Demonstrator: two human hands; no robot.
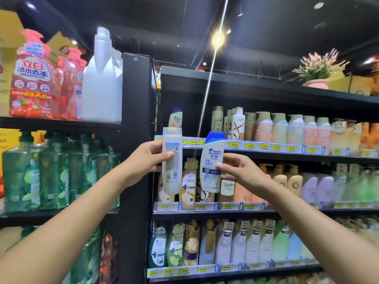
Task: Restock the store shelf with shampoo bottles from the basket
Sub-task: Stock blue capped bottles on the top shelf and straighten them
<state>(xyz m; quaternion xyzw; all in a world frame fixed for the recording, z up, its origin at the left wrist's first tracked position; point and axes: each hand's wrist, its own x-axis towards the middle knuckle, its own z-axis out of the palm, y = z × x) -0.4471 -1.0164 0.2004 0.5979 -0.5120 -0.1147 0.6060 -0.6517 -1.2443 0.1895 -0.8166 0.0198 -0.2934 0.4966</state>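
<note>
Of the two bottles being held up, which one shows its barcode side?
The pale-capped bottle in the left hand: its barcode faces the camera, while the blue-capped bottle in the right hand shows its front logo.

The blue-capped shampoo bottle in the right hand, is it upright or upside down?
Upright: the blue-capped bottle has its cap on top and its logo reads normally.

L-hand btl (172,181) front, R-hand btl (210,179) back hidden; lower price tags (184,270) blurry.
</note>
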